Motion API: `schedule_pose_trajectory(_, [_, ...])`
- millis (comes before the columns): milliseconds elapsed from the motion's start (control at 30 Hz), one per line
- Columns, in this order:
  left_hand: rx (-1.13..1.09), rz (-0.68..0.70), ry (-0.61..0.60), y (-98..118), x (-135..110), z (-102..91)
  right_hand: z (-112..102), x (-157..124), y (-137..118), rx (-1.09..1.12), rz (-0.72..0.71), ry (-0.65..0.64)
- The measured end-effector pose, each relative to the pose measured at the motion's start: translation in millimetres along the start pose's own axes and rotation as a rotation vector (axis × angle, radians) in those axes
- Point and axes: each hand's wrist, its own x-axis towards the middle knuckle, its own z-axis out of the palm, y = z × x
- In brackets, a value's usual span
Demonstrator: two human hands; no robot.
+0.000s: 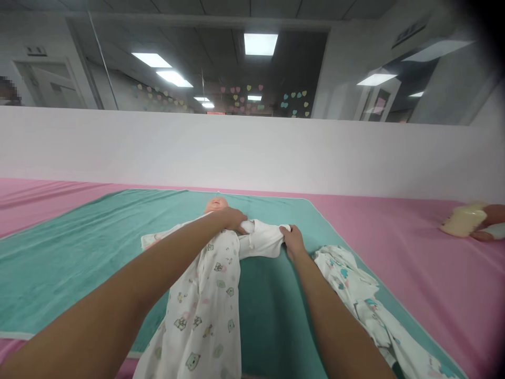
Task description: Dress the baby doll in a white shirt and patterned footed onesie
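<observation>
A baby doll lies on its back, its head (pixel 215 203) showing just beyond my left forearm. A white baby gown (pixel 209 300) printed with small animals and leaves covers its body and spreads toward me. Near the doll's shoulder, my left hand (pixel 233 219) is closed on the gown's cloth; its fingertips are partly hidden. My right hand (pixel 294 242) pinches the cuff of the plain white sleeve (pixel 263 241), which is stretched out sideways between both hands. Whether the doll's arm is inside that sleeve is hidden.
A teal sheet (pixel 79 263) lies over a pink cover (pixel 402 237). Right of my forearm is another crumpled printed baby garment (pixel 351 284). At far right, a person's hand (pixel 495 216) holds a pale yellow bottle-like object (pixel 463 220). A white wall (pixel 236 152) with windows above stands behind.
</observation>
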Motion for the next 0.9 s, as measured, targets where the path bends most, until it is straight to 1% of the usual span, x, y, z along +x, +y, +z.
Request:
schedule_pose_trajectory(67, [0.014, 0.014, -0.005, -4.6, -6.3, -3.4, 1.3, 1.8, 2.0, 0.061, 0.054, 0.023])
schedule_pose_trajectory(200, [0.043, -0.006, 0.005, -11.4, -16.5, -12.3, 1.2, 4.2, 3.7, 0.149, 0.137, 0.076])
schedule_pose_trajectory(300, [0.048, -0.034, 0.007, -18.8, -25.0, -17.0, 0.2, 4.0, 1.8, 0.180, 0.165, 0.112])
schedule_pose_trajectory(400, [0.024, -0.019, 0.041, -27.0, -35.1, -18.0, -0.5, 3.0, -1.1, 0.166, 0.176, 0.141])
schedule_pose_trajectory(533, [-0.022, -0.008, 0.064, -33.2, -44.0, -17.4, -2.0, 1.5, -2.0, 0.048, 0.150, 0.216])
schedule_pose_trajectory(633, [-0.018, -0.005, 0.069, -36.7, -45.4, -18.1, -4.1, 1.3, -0.2, -0.094, 0.095, 0.300])
schedule_pose_trajectory(700, [-0.010, -0.010, 0.073, -39.6, -45.5, -18.3, -5.3, 1.1, 0.8, -0.189, 0.058, 0.330])
schedule_pose_trajectory(800, [-0.028, 0.013, 0.101, -41.8, -44.0, -16.1, -5.3, -0.8, 0.0, -0.310, 0.004, 0.308])
schedule_pose_trajectory(900, [-0.007, 0.022, 0.089, -34.7, -36.2, -8.6, -2.7, -5.3, -3.9, -0.391, -0.057, 0.220])
